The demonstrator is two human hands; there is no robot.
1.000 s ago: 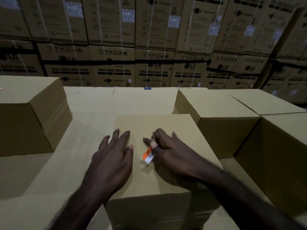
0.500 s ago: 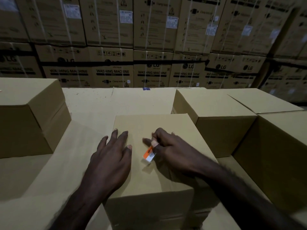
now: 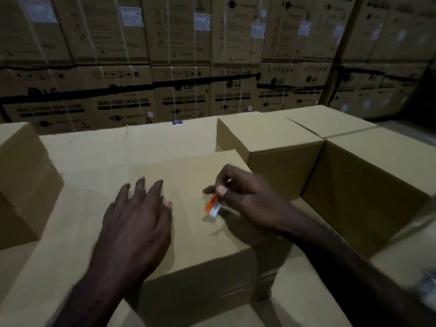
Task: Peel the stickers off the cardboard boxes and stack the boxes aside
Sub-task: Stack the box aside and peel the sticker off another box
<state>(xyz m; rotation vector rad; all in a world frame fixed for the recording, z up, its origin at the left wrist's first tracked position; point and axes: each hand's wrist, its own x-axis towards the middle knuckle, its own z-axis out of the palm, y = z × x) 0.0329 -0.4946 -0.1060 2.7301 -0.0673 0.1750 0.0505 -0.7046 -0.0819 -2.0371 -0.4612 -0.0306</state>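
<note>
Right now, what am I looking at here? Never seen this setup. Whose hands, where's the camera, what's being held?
There is no robot. A person wears a wide-angle camera on the head, looking forward and down at their own hands. The left hand rests flat, fingers spread, on top of a plain cardboard box. The right hand pinches an orange and white sticker just above that box top; whether one end is still stuck I cannot tell. More plain boxes stand around it. Behind is a wall of printed washing machine cartons.

Both hands lay on the middle box: left hand leftward, right hand rightward, sticker between. Other boxes flanked it; stacked cartons stood behind.
</note>
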